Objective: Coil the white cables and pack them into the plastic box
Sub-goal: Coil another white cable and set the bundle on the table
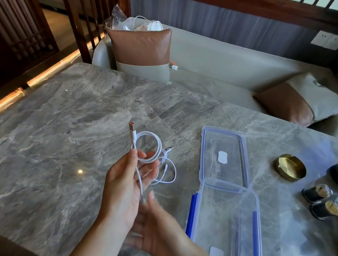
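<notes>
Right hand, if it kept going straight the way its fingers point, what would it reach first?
Probably the white cable, the strand running down from the coil in the left hand; the right hand looks blurred, so depth is uncertain.

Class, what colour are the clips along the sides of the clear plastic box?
Blue, on the plastic box; the head view shows it.

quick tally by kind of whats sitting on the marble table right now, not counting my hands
white cable: 1, held in the left hand
clear plastic box: 1
box lid: 1
brass ashtray: 1
small dark cups: 2
total: 6
</notes>
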Motion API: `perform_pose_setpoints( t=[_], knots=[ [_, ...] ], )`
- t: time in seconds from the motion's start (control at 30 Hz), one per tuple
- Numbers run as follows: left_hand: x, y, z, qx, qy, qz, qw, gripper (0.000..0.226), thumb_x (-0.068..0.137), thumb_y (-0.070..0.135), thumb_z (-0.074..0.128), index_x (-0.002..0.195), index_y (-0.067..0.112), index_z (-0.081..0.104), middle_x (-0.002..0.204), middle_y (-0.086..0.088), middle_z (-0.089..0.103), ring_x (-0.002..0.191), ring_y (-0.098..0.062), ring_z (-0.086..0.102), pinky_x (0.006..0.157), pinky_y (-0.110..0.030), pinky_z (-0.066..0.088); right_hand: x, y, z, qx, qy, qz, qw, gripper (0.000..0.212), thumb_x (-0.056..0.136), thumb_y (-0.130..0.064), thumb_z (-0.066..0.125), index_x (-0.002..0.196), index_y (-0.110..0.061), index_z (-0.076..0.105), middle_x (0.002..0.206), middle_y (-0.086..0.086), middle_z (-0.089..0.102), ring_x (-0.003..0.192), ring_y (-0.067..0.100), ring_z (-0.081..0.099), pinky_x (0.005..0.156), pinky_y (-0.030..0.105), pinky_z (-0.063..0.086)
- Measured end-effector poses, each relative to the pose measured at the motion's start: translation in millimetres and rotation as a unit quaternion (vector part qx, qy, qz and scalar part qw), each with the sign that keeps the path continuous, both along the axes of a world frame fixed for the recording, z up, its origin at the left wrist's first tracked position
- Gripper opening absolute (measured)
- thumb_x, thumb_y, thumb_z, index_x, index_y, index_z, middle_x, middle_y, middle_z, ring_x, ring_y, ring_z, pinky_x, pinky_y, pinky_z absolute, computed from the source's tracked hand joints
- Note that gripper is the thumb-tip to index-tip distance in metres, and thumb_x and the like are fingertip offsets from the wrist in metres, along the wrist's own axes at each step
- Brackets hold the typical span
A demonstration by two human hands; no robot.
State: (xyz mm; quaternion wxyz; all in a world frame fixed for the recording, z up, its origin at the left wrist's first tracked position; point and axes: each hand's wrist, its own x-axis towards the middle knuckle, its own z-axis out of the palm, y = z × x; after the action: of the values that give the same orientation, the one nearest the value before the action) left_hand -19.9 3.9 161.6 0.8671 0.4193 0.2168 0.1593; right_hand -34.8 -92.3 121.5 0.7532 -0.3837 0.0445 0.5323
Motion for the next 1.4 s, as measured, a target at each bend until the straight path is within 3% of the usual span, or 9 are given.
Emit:
perform_pose_setpoints(
  t=[0.13, 0.3, 0.53, 0.7, 0.83, 1.1, 1.23, 1.3, 1.4],
  knots=[
    [-4.5, 10.3, -2.8, 0.103, -0.003, -0.016, 0.995, 0.034, 0.094, 0.018, 0.045, 0.066, 0.016, 0.063, 0.068, -0.001, 0.073, 0.060, -0.011, 0.068, 0.056, -0.020, 0.055, 4.6, 1.4, -0.3, 0.034, 0.171, -0.249, 0.953, 0.020, 0.086, -0.025, 0.057, 0.082, -0.010, 0.070, 0.076, 0.006, 0.073, 0.069, 0.015, 0.072, 0.067, 0.029, 0.060],
    [-12.4, 29.5, -12.8, 0.254, 0.034, -0.068, 0.964, 0.036, 0.094, 0.017, 0.046, 0.064, 0.020, 0.065, 0.067, 0.005, 0.074, 0.061, -0.003, 0.067, 0.056, -0.015, 0.053, 19.6, -14.9, 3.7, 0.002, 0.028, -0.289, 0.957, 0.022, 0.091, -0.020, 0.051, 0.093, -0.011, 0.072, 0.066, 0.002, 0.067, 0.061, 0.010, 0.067, 0.059, 0.024, 0.058],
    [-17.0, 26.8, -17.1, 0.348, 0.022, -0.186, 0.919, 0.034, 0.093, 0.010, 0.048, 0.063, 0.015, 0.064, 0.061, 0.003, 0.069, 0.058, -0.002, 0.062, 0.058, -0.013, 0.049, 38.7, -31.8, 19.7, -0.116, -0.296, -0.189, 0.929, 0.029, 0.098, -0.018, 0.040, 0.108, -0.020, 0.067, 0.078, 0.001, 0.066, 0.077, 0.014, 0.062, 0.071, 0.025, 0.057],
    [-15.1, 31.4, -16.0, 0.413, 0.017, -0.222, 0.883, 0.035, 0.093, 0.013, 0.051, 0.062, 0.020, 0.067, 0.062, 0.000, 0.067, 0.059, -0.005, 0.062, 0.060, -0.019, 0.052, 46.6, -42.8, 26.3, -0.138, -0.392, -0.114, 0.902, 0.030, 0.097, -0.009, 0.041, 0.113, 0.007, 0.061, 0.093, 0.023, 0.067, 0.089, 0.024, 0.064, 0.086, 0.045, 0.056],
    [-14.6, 37.3, -14.4, 0.456, 0.027, -0.257, 0.852, 0.027, 0.092, 0.015, 0.054, 0.068, 0.014, 0.065, 0.061, -0.001, 0.064, 0.058, -0.008, 0.059, 0.063, -0.032, 0.052, 54.5, -53.3, 30.3, -0.181, -0.499, -0.034, 0.847, 0.029, 0.091, -0.013, 0.053, 0.083, 0.012, 0.065, 0.061, 0.010, 0.055, 0.060, 0.005, 0.051, 0.062, 0.019, 0.048],
    [-9.6, 51.4, -2.1, 0.607, 0.026, -0.395, 0.689, 0.028, 0.085, 0.038, 0.063, 0.063, 0.020, 0.062, 0.050, 0.012, 0.049, 0.050, 0.000, 0.042, 0.052, -0.022, 0.032, 72.4, -67.4, 47.6, -0.159, -0.536, 0.188, 0.807, 0.014, 0.091, -0.011, 0.056, 0.086, -0.007, 0.068, 0.071, 0.002, 0.058, 0.064, 0.011, 0.055, 0.067, 0.020, 0.048],
    [-5.4, 50.4, 2.7, 0.654, 0.013, -0.296, 0.696, 0.035, 0.067, 0.046, 0.076, 0.095, 0.037, 0.057, 0.100, 0.021, 0.059, 0.097, 0.005, 0.054, 0.085, -0.025, 0.045, 82.8, -70.6, 56.1, -0.149, -0.537, 0.234, 0.796, 0.019, 0.092, -0.010, 0.054, 0.088, 0.003, 0.067, 0.072, 0.005, 0.059, 0.064, 0.011, 0.057, 0.068, 0.019, 0.048],
    [-3.8, 49.3, 7.0, 0.678, -0.037, -0.305, 0.668, 0.075, 0.065, 0.047, 0.076, 0.127, 0.045, 0.034, 0.141, 0.027, 0.033, 0.130, 0.010, 0.029, 0.106, -0.013, 0.027, 87.4, -70.9, 59.5, -0.142, -0.531, 0.262, 0.793, 0.019, 0.092, -0.011, 0.054, 0.088, 0.004, 0.066, 0.074, 0.008, 0.059, 0.065, 0.010, 0.057, 0.068, 0.018, 0.048],
    [-0.4, 40.7, 13.8, 0.708, -0.094, -0.352, 0.605, 0.094, 0.069, 0.041, 0.074, 0.142, 0.048, 0.015, 0.148, 0.036, 0.015, 0.139, 0.010, 0.006, 0.113, -0.010, 0.009, 92.7, -69.9, 63.6, -0.126, -0.521, 0.306, 0.787, 0.017, 0.092, -0.013, 0.054, 0.088, -0.001, 0.067, 0.075, 0.011, 0.059, 0.066, 0.008, 0.057, 0.069, 0.020, 0.048]
  ],
)
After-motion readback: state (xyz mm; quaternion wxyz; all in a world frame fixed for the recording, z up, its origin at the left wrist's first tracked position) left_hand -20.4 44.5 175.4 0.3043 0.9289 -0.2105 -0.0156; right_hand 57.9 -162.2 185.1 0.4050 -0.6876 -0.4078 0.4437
